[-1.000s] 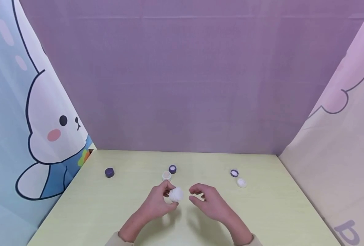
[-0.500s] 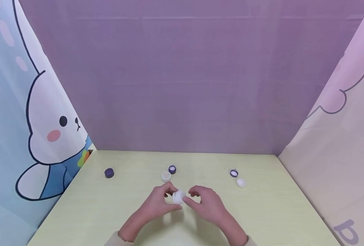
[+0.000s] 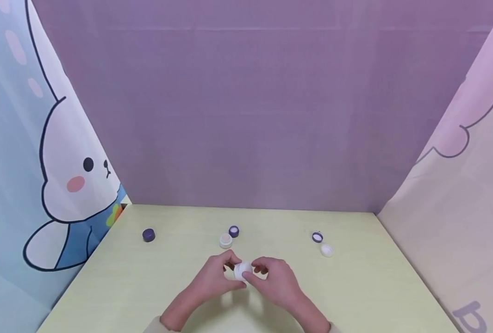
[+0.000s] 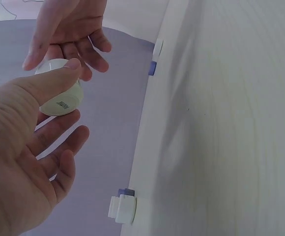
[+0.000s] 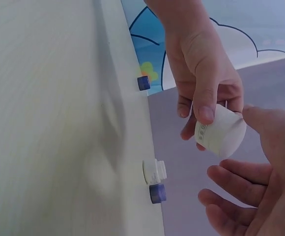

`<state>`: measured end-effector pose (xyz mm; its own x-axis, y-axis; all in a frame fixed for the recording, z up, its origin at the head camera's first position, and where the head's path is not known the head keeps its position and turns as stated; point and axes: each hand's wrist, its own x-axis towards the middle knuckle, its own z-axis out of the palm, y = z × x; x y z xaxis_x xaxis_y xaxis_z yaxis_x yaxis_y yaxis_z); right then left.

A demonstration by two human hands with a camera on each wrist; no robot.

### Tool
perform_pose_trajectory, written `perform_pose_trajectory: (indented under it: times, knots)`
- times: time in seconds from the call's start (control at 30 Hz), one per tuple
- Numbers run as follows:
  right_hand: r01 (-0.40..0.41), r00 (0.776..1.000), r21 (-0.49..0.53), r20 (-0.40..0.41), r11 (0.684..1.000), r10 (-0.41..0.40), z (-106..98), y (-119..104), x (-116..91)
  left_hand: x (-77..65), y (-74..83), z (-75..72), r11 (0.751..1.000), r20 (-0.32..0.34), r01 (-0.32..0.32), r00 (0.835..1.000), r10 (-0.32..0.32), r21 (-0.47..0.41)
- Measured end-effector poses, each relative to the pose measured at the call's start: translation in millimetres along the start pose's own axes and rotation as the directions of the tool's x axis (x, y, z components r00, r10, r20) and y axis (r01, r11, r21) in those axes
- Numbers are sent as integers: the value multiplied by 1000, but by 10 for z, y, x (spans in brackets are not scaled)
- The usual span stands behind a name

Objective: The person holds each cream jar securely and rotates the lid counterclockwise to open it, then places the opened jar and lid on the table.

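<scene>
My left hand [image 3: 213, 277] grips a small white jar [image 3: 240, 269] between thumb and fingers, above the table and tilted with its smooth round end toward my right hand. Small dark print shows on the side of the jar [image 4: 63, 104] in the left wrist view. My right hand [image 3: 277, 281] has come up to that smooth end. Its thumb touches the edge there, while its fingers are bent loosely on the other side. In the right wrist view, a narrow gap shows between those fingertips [image 5: 226, 166] and the jar [image 5: 226, 132].
On the pale table [image 3: 179, 231], a white jar [image 3: 226, 240] stands beside a small purple jar [image 3: 234, 231]. A purple cap [image 3: 148, 235] is at the left. To the right lie a purple-rimmed lid [image 3: 317, 237] and a white lid [image 3: 327, 250]. Purple cloth [image 3: 246, 115] hangs behind.
My right hand has moved left until its thumb meets the jar. The jar in my left hand has shifted slightly right and down. The things on the table have stayed put.
</scene>
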<state>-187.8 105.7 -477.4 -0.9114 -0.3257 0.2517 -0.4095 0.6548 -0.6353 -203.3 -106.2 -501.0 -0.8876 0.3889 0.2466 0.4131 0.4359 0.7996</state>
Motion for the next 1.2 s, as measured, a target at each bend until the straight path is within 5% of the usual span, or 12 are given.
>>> perform_pose_trajectory:
  times: [0.37,0.57,1.2]
  knots:
    - [-40,998,179,45,983,32,-25,-34,48,6,55,-21,998,21,-44,999,43,38]
    - [-34,999,194,38,980,28,-19,-41,24,10,48,-12,998,15,-52,999,52,21]
    - [34,998,198,-49,980,-25,34,12,-53,33,114,11,981,15,-29,1000,26,189]
